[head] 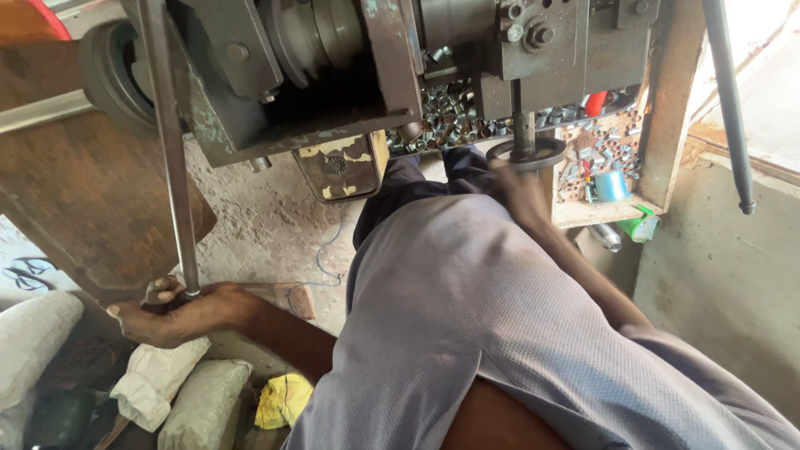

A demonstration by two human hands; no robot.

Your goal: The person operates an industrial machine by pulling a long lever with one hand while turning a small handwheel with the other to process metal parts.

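My left hand (171,312) is closed around the lower end of a long grey metal rod (171,150) that runs up to a heavy grey machine (333,67). My right hand (515,185), blurred, rests on a round black handwheel (527,152) at the machine's front. Several small shiny metal sleeves (454,112) lie heaped in the machine's tray behind the wheel. My grey shirt fills the lower middle of the view.
A wooden shelf (604,208) at right holds more metal pieces and a blue cup (611,185). A black lever (732,108) hangs at far right. White sacks (158,379) and a yellow bag (283,400) lie on the floor at lower left. A rusty plate (83,200) stands at left.
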